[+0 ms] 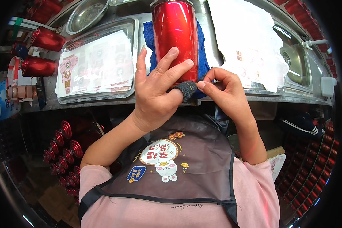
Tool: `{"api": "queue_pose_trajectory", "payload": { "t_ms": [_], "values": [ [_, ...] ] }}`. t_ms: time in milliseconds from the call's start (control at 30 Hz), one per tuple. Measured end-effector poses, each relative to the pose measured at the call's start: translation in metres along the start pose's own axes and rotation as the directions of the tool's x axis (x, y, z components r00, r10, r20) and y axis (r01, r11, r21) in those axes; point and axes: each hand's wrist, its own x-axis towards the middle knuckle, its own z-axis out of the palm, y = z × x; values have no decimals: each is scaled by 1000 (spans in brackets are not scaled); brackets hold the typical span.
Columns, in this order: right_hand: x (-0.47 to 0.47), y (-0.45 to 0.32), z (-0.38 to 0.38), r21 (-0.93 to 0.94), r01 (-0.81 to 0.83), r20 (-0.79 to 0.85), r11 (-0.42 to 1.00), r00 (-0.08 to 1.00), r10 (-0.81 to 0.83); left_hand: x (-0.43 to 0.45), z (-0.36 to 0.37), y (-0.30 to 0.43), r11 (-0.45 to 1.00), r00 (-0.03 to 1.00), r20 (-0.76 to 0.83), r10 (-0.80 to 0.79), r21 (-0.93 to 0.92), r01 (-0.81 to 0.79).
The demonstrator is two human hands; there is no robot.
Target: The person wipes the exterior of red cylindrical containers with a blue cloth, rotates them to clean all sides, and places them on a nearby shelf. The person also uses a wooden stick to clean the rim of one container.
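A glossy red cylindrical container [175, 31] lies on a blue cloth [202, 37] at the bench's front edge, one end towards me. My left hand [162, 82] spreads its fingers over the near part of the container. A dark grey knitted piece [187, 89] is wrapped around its thumb. My right hand [222, 89] is at the near right corner of the container, thumb and index finger pinched together beside the knitted piece; whether they grip its edge is hard to tell. The near end of the container is partly hidden by the hands.
A metal tray [135, 57] at left holds printed sheets [97, 62]. More large sheets [245, 37] lie at right, beside a sink [296, 59]. A metal bowl [87, 15] and red containers [38, 66] are at the left. Several red pieces [65, 128] stand below the bench.
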Motion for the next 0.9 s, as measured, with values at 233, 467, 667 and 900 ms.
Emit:
{"api": "queue_pose_trajectory", "payload": {
  "t_ms": [233, 467, 667, 900],
  "values": [
    [0, 1, -1, -7, 4, -2, 1000, 1000, -4, -7, 1, -4, 999, 1000, -1, -11, -41, 11],
    [0, -1, 0, 24, 17, 8, 1000, 1000, -17, -21, 7, -1, 968, 985, -71, -158, -209, 140],
    [1, -2, 1, 7, 18, -14, 1000, 1000, -18, -26, 0, -7, 981, 993, -25, -112, -163, 107],
    [0, -4, 0, 1, 0, -22, 1000, 1000, 0, -26, -7, -9, 977, 989, -43, -142, -170, 132]
  ]
}}
